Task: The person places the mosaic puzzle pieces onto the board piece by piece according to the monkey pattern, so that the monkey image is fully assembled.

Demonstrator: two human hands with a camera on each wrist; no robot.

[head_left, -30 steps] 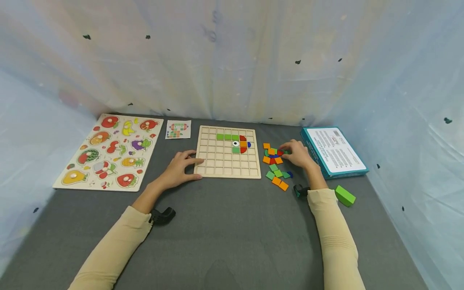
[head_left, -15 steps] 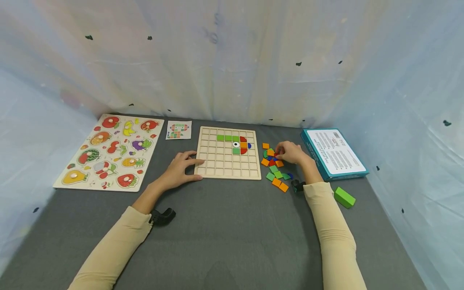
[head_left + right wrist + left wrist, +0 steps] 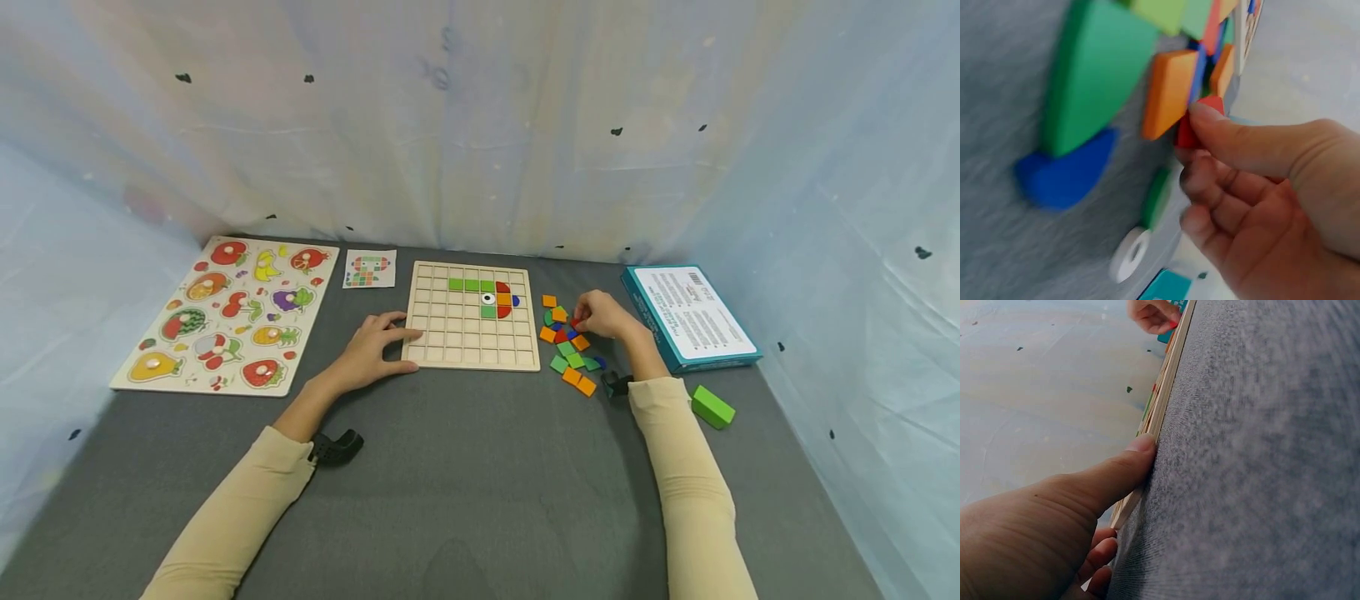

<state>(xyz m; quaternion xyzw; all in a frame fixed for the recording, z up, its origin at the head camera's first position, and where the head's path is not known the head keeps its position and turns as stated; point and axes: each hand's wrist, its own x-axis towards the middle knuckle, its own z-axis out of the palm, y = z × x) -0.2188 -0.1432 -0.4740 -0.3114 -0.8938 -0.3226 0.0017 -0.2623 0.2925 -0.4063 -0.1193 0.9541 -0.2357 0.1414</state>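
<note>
My left hand grips the near left corner of a wooden grid board, with its thumb along the near edge. Green, red, orange and blue tiles and one eye tile sit in the board's upper right cells. Right of the board, my right hand pinches a red tile between thumb and fingers, over a loose pile. Orange tiles, green tiles and blue pieces lie in that pile. The red tile's full shape is hidden by the fingers.
A small pattern card lies beyond the board to the left. Farther left is a fruit puzzle board. At the right stand a teal box and a green block. A white ring-shaped piece lies near the right hand.
My right hand has shifted left into the pile, then slightly back, and now holds a red tile. Some pieces there have been nudged. The left hand and the board have stayed put.
</note>
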